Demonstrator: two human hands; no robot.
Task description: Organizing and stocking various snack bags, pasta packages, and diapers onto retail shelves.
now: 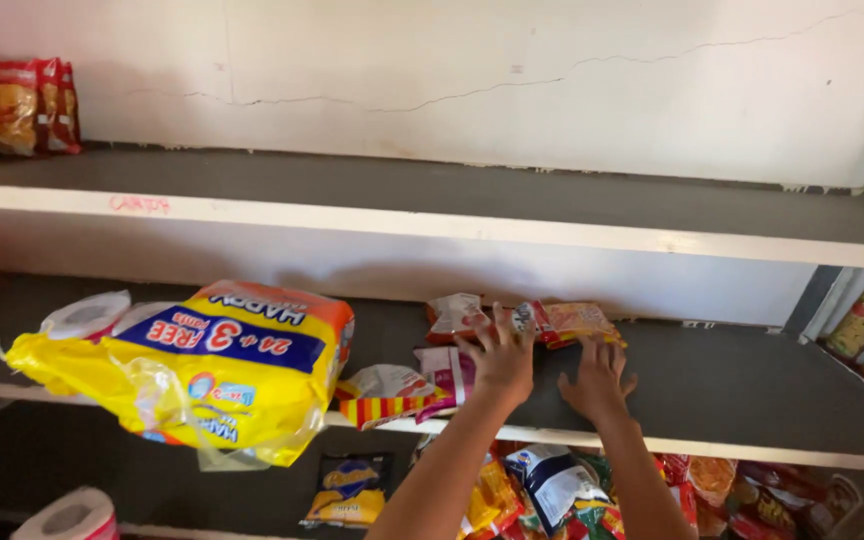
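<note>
Lying flat on the middle shelf [732, 390], long axes running left to right, small snack packets [552, 322] are met just beyond the fingertips of both hands, the left hand [500, 358] nearer and touching them. The right hand [597, 382] is spread flat on the shelf; nothing is gripped by either. A large yellow multipack [222, 370] is seen to the left, a cracked white wall [452, 70] behind.

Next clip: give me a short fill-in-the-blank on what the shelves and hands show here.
1. Both hands, the left hand and right hand, rest on the ____ shelf.
2. The large multipack bag at the shelf's left is mostly ____ in colour.
3. The fingers of the left hand touch small snack ____.
4. A white paper ____ lies behind the big bag.

Missing words: middle; yellow; packets; roll
</note>
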